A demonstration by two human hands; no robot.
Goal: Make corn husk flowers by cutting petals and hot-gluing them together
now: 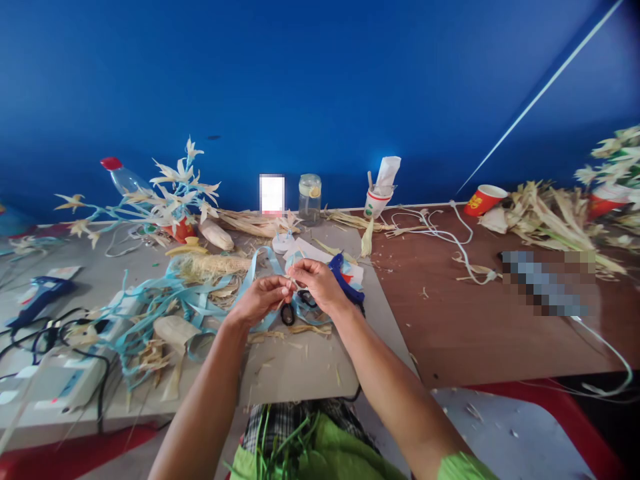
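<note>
My left hand (264,298) and my right hand (316,280) meet over the grey board, fingertips pinched close together. A thin pale strip shows between them, too small to make out well. Under and beside the fingers lie black-handled scissors (288,314). Light blue ribbon (257,263) loops behind my left hand and spreads leftward in a tangle. A blue tool (349,283), its kind unclear, rests just right of my right hand. Left of my hands sits a bundle of pale fibre (215,267).
Husk flowers (183,180) stand at the back left, near a glue gun (43,297) and power strip (75,383). A glass jar (310,200), paper cup (376,202) and red cup (485,199) line the wall. Husks (555,217) and a phone (545,283) lie right.
</note>
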